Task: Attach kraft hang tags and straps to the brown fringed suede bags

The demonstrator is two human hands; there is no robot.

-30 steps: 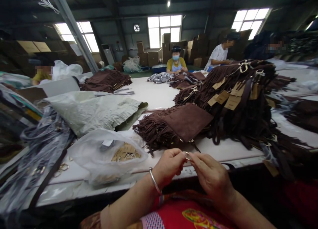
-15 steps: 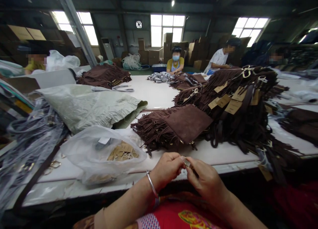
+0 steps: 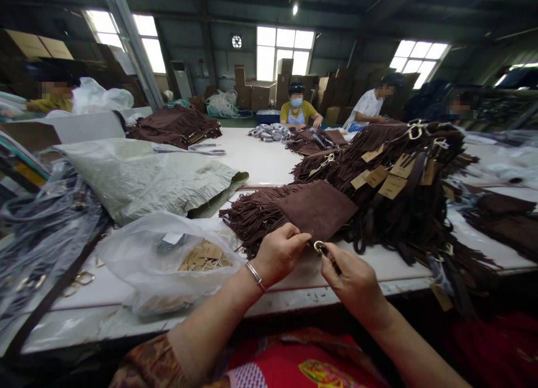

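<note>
Both my hands are up and forward now, off the table's near edge and at the front edge of the brown fringed bag point(image 3: 319, 208); half a second ago they were lower, closer to me, with fingertips almost meeting round the gold clasp point(image 3: 320, 246). Small gap between the fingertips now, clasp on the right side of it, its round end showing plainly. Across the white table point(image 3: 269, 161), the person in the yellow top point(image 3: 297, 114) has an arm held further out to the side than before. Left hand point(image 3: 278, 254): comes in from lower left, back of hand up, fingers curled, thumb and forefinger pressed together and pointing right at the bag's front edge; can't tell what, if anything, is between them. Silver bracelet point(image 3: 254, 274) on that wrist. Right hand point(image 3: 353, 276): comes in from lower right, forearm slanting up and left, fingers bent, thumb and fingers pinching the clasp, round end towards my left fingertips. Clasp is just in front of the bag as I see it; contact with it unclear. Clear plastic bag point(image 3: 138, 264) with cardboard tags point(image 3: 204, 255) sits left of my left hand.
</note>
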